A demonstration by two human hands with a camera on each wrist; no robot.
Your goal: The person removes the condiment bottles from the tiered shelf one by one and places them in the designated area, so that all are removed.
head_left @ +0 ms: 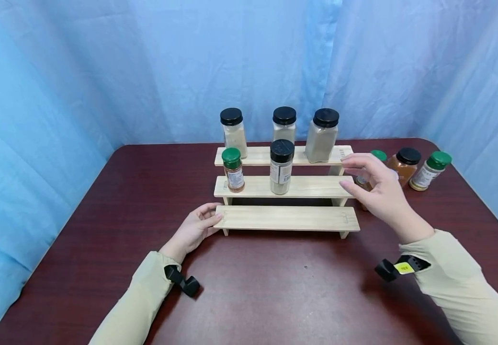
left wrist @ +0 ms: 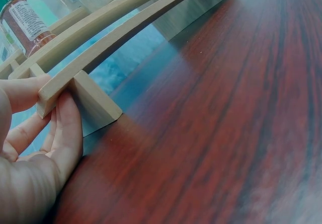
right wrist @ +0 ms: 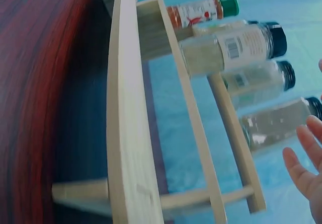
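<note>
A three-step wooden spice rack (head_left: 288, 218) stands on the table. My left hand (head_left: 194, 228) pinches the left end of its lowest step; the left wrist view shows the thumb above and fingers below the board. My right hand (head_left: 380, 194), fingers spread and a little bent, hovers by the right end of the middle step and holds nothing. That step bears a green-capped jar of red spice (head_left: 233, 171) at its left and a black-capped shaker (head_left: 281, 167) near its middle. Three black-capped jars stand on the top step, including a wide one (head_left: 321, 139) at the right.
Right of the rack stand a jar of orange-brown spice (head_left: 403, 165), a green-capped jar (head_left: 430, 171) and another green-capped jar (head_left: 379, 155) partly behind my right hand. Blue curtains (head_left: 232, 62) hang behind and beside the dark red table (head_left: 283, 297).
</note>
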